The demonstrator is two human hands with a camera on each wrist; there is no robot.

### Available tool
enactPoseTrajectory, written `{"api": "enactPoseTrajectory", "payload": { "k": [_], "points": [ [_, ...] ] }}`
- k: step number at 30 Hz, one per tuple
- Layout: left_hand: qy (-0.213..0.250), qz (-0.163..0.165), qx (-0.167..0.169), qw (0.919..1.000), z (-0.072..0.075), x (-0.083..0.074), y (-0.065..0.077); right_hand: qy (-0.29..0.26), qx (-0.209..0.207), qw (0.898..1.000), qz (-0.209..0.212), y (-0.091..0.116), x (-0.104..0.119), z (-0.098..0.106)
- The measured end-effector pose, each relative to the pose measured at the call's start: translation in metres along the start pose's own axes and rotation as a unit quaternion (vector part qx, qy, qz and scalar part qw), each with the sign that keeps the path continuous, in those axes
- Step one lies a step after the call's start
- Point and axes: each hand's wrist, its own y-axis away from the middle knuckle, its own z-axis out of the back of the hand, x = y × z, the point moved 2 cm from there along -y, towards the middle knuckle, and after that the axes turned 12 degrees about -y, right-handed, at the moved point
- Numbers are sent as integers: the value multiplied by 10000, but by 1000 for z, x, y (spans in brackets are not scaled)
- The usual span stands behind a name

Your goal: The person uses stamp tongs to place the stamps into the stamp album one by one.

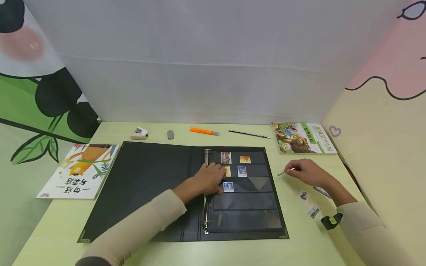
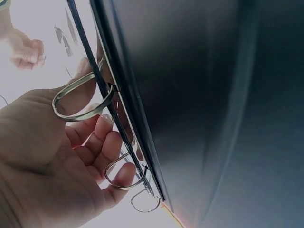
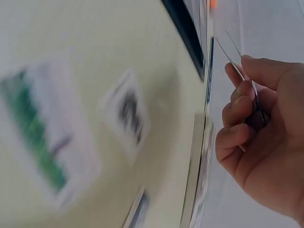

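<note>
Album [image 1: 156, 177]: lying open on the pale table [image 1: 246, 255], black inner cover to the left, a page [image 1: 246, 202] of clear strips to the right, metal rings [image 1: 206, 221] along the fold.
Left hand [image 1: 208, 179]: resting on the page just beside the rings, fingers loosely bent and touching the sheet, thumb set apart from them.
Right hand [image 1: 307, 173]: past the album's right edge, above the table, thumb and fingers clamped on the tweezers.
Tweezers [image 1: 282, 173]: in the right hand, tips slightly apart and pointing toward the album.
Top strip [image 1: 258, 159]: a brown stamp [image 1: 226, 158] and, to its right, an orange stamp [image 1: 245, 159].
Second strip [image 1: 257, 171]: a yellow stamp [image 1: 227, 171], partly covered by the left fingers, and a blue-violet stamp [image 1: 242, 171].
Third strip [image 1: 242, 184]: a light-blue stamp [image 1: 228, 187], close by the left thumb.
Loose stamps [image 1: 313, 211]: three on the table near the right forearm, one partly hidden by the wrist; their pictures are too small for me to make out fully.
Back of table: a small stapler [image 1: 139, 133], a grey eraser [image 1: 170, 135], an orange pen [image 1: 204, 131] and a dark pencil [image 1: 249, 134], spaced left to right.
Books: a lion-covered book [image 1: 303, 137] at the far right, a white book [image 1: 78, 171] beside the album's left edge.
</note>
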Motion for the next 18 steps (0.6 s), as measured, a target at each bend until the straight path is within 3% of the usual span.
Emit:
{"api": "enactPoseTrajectory", "payload": {
  "k": [7,18],
  "points": [
    [92,100,-14,9999,1,2,1,134,65,9987,-477,44,-34,21],
    [119,16,-45,9999,1,0,1,13,167,9957,-915,79,-61,30]
  ]
}}
